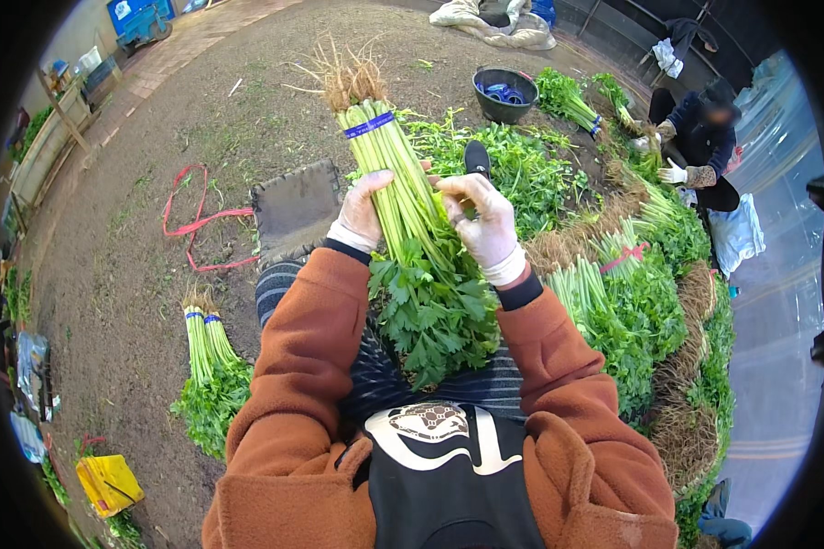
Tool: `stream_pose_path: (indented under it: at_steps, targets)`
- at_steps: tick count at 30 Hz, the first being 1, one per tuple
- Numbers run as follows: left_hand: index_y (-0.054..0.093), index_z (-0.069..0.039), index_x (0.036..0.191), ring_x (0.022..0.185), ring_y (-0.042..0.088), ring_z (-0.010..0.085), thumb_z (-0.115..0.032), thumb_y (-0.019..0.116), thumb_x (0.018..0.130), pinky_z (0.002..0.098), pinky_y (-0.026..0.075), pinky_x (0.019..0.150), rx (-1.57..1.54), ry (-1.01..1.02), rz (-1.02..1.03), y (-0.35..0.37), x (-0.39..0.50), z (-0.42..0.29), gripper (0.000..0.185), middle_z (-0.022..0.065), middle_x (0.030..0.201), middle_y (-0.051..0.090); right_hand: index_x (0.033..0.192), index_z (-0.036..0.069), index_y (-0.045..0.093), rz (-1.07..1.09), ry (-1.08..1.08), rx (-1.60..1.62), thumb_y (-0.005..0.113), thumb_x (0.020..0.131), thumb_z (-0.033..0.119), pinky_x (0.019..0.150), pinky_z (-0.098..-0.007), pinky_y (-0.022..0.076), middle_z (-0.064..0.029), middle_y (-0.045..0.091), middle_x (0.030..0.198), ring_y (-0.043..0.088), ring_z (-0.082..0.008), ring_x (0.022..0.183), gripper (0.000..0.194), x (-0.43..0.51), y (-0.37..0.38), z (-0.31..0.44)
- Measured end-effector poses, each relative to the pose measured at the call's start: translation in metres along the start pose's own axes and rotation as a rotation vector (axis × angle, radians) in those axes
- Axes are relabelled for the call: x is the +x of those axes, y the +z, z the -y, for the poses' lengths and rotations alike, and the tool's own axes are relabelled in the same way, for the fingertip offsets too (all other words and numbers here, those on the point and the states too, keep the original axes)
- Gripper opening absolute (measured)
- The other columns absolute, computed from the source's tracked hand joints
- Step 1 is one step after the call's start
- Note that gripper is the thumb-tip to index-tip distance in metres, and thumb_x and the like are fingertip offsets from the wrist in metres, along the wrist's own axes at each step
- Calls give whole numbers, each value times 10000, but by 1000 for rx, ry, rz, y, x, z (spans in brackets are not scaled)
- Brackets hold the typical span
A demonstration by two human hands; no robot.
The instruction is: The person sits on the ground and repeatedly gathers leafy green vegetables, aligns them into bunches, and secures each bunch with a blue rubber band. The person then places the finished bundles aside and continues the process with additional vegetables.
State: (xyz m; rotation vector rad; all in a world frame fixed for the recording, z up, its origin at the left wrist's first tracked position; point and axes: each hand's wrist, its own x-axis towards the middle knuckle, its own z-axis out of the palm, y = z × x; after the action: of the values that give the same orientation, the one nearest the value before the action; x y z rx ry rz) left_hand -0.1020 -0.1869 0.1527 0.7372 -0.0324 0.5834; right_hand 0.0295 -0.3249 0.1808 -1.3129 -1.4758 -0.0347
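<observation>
A large bunch of celery (402,185) lies tilted over my lap, roots up and away from me, leaves towards me. A blue printed band (369,125) goes around its stalks just below the roots. My left hand (364,209), in a thin pale glove, is closed around the left side of the stalks. My right hand (482,216), gloved likewise, is at the right edge of the bunch with its fingers bent and thumb near the fingertips; whether it pinches a stalk is unclear. Two banded celery bunches (206,350) lie on the ground at my left.
Loose celery leaves (522,168) lie ahead, below a black bucket (505,96) with blue bands. Celery heaps (625,302) line my right side. A dark mat (295,206) and red strap (213,221) lie ahead left, a yellow container (110,484) lower left. A co-worker (704,130) handles celery at upper right.
</observation>
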Motion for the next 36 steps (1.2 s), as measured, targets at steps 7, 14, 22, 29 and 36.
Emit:
stream_pose_path:
  at_steps: [7, 14, 22, 29, 36]
  targets:
    - [364, 4, 1379, 1181, 531, 365, -253, 577, 802, 500, 456, 994, -36, -48, 38, -4, 4, 2, 666, 223, 1344, 487, 1049, 180, 665, 132, -78, -461, 722, 707, 86, 784, -335, 512, -16, 624, 992, 614, -230, 936, 360, -4, 1, 10]
    - [374, 44, 1363, 1157, 552, 359, -256, 585, 788, 478, 476, 971, 11, -31, 13, -7, 5, 1, 682, 244, 1331, 491, 887, 124, 637, 32, -47, -284, 746, 712, 89, 696, -319, 505, -25, 629, 874, 616, -212, 805, 209, 2, 8, -5]
    - [422, 64, 1331, 1131, 571, 325, -288, 592, 770, 455, 468, 978, 88, -53, -19, -9, 3, -1, 684, 204, 1288, 540, 949, 74, 619, -44, -58, 102, 658, 808, 2, 705, -268, 524, -65, 648, 875, 636, -180, 754, 162, 17, -3, 4]
    - [452, 46, 1311, 1115, 581, 303, -237, 575, 793, 423, 477, 965, 55, -40, -29, -6, 4, 3, 603, 196, 1240, 574, 890, 106, 641, 47, -258, -319, 701, 743, 35, 737, -290, 520, -40, 617, 912, 625, -223, 851, 174, 8, 7, -13]
    - [472, 34, 1287, 1052, 609, 298, -217, 596, 789, 437, 490, 937, 28, -101, -24, -10, 1, 0, 572, 181, 1212, 593, 974, 25, 565, -59, 216, 581, 634, 862, 28, 689, -258, 510, -98, 637, 1059, 623, -156, 775, 132, 20, -5, 2]
